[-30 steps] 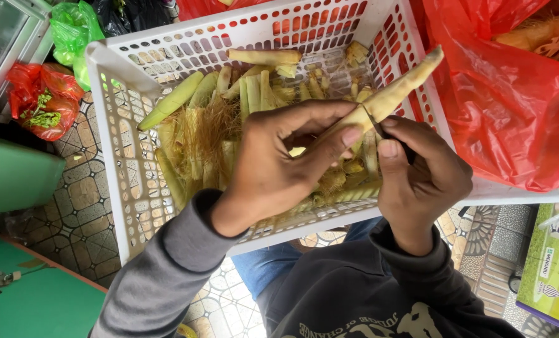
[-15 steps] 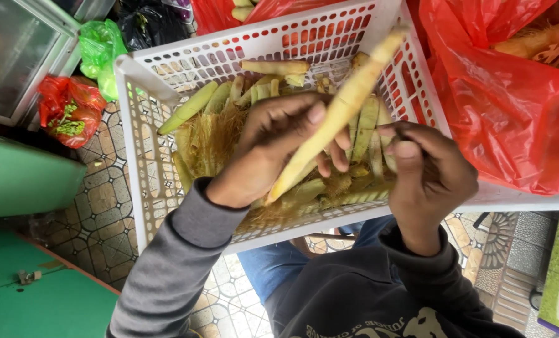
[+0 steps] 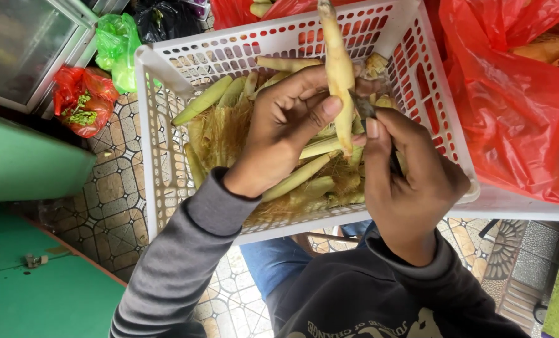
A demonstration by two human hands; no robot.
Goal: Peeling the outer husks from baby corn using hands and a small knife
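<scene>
My left hand [image 3: 285, 128] grips a pale yellow baby corn [image 3: 338, 69] and holds it nearly upright over a white plastic basket [image 3: 157, 156]. My right hand [image 3: 404, 169] is closed around a small knife [image 3: 364, 107], whose dark blade touches the corn's lower part beside my left thumb. The basket rests on my lap and holds several peeled baby corns, green husks and corn silk [image 3: 220, 134].
A big red plastic bag [image 3: 511, 106] with unpeeled corn lies right of the basket. A green bag [image 3: 118, 47] and a small red bag [image 3: 82, 100] sit on the tiled floor at the left. A green surface [image 3: 35, 294] fills the lower left.
The baby corn has swung from a slant to nearly upright in my left hand. My right hand has brought the knife up against its lower part.
</scene>
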